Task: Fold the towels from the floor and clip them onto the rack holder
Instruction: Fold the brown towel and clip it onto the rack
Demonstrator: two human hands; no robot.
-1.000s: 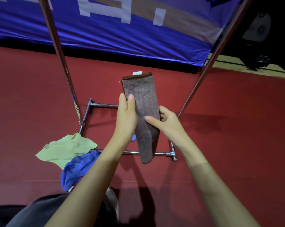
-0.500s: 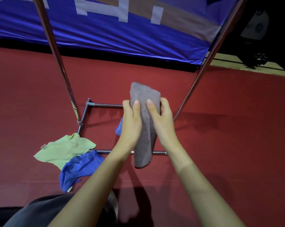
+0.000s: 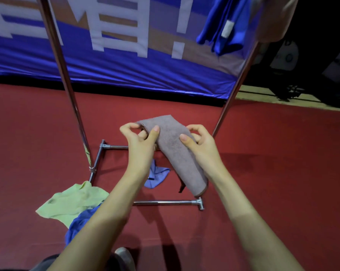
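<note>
Two hands on one item. Brown towel (image 3: 176, 151), folded into a narrow strip, held in the air in front of the person, above the base bars of the rack (image 3: 166, 202) and the red floor (image 3: 272, 173).

Grip, left hand (image 3: 140, 142): thumb pressed on the near face of the towel at its upper end, fingers curled behind the top edge; a pinch on the fold.

Grip, right hand (image 3: 201, 145): thumb laid on the near face a little lower and to the right, fingers curled round the far side; also a pinch.

Long axis: runs from the upper end between the two hands down and to the right, ending in a free lower end just above the near base bar. The strip bends over at the top, where the hands meet it. Both grips sit at the upper end; the lower part hangs unsupported.

Bearing to the goal: the top of the rack lies above and beyond the hands, mostly out of frame. A blue towel (image 3: 222, 26) hangs at upper right, its clip not visible. Judged next step: lift the held end up toward that rail, the right hand being nearer the hanging towel.

Remaining on the floor: green towel (image 3: 71, 202), blue towel (image 3: 77, 225) partly under the left forearm, and a small blue cloth (image 3: 156, 176) inside the base frame.
</note>
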